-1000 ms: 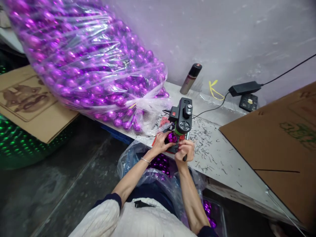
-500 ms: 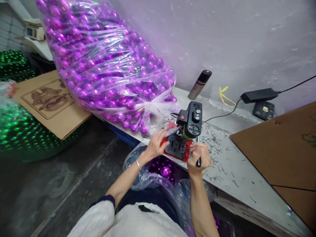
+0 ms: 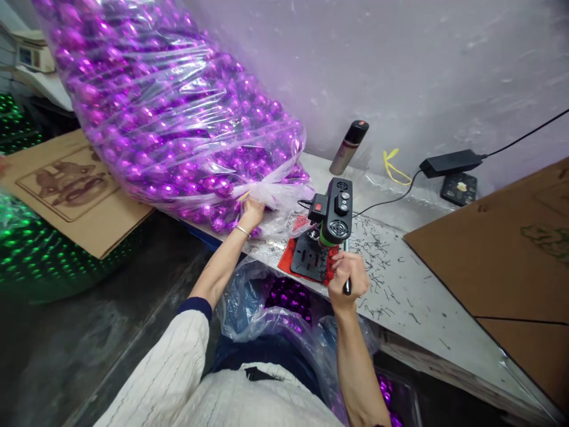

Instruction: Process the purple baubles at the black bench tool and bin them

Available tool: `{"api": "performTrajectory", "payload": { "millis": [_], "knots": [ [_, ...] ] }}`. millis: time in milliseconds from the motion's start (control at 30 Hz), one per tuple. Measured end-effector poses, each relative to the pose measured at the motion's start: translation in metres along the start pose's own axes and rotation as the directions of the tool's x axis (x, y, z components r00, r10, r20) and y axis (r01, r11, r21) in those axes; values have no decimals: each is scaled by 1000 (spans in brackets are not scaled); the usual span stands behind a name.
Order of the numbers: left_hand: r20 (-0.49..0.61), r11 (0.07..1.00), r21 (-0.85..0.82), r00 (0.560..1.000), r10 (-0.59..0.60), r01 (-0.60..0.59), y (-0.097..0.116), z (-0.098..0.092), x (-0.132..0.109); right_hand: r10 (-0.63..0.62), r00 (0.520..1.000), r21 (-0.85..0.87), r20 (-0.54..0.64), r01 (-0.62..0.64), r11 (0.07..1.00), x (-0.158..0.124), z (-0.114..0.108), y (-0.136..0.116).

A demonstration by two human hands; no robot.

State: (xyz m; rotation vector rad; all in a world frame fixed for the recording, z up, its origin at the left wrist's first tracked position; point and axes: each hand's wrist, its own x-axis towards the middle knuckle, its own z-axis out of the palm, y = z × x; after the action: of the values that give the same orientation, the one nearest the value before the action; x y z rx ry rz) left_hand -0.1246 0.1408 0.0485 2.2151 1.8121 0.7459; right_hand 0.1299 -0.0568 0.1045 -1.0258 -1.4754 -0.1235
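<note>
My right hand (image 3: pixel 350 277) is wrapped around the black-tipped lever handle (image 3: pixel 347 287) at the front right of a small black press-like machine (image 3: pixel 338 207). The machine has a flat black base (image 3: pixel 309 258) on a red sheet (image 3: pixel 287 259). To its left, my left hand (image 3: pixel 251 213) reaches to the gathered lower end of a big clear plastic bag (image 3: pixel 191 112) full of shiny purple baubles; its fingertips are hidden there. Below the table edge, an open plastic bag (image 3: pixel 242 296) in front of me holds more purple baubles (image 3: pixel 288 296).
Small dark pin-like bits litter the white table (image 3: pixel 409 284). Behind the machine stand a spray can (image 3: pixel 349 147), a yellow tie (image 3: pixel 393 169) and a black power adapter (image 3: pixel 453 163). Cardboard (image 3: pixel 498 267) leans at right; a printed carton (image 3: pixel 71 190) and green baubles (image 3: pixel 66 255) are at left.
My left hand has moved from beside the machine's base up and left to the end of the purple bauble bag. My right hand stays on the lever handle. The view has shifted slightly.
</note>
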Motion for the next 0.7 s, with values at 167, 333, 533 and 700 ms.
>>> {"api": "performTrajectory", "payload": {
  "millis": [167,333,533,700],
  "knots": [
    [207,996,42,976,70,-80,5,-3,-6,25,1000,13,-9,-24,1000,-1,2,0],
    [315,957,-119,905,287,-263,31,14,-26,13,1000,23,1,-13,1000,-1,1,1],
    [114,906,-372,958,262,-204,53,14,-47,-14,1000,25,24,14,1000,1,-1,1],
    [126,716,-696,991,54,49,66,0,-71,-18,1000,16,5,18,1000,3,1,0]
  ]
}}
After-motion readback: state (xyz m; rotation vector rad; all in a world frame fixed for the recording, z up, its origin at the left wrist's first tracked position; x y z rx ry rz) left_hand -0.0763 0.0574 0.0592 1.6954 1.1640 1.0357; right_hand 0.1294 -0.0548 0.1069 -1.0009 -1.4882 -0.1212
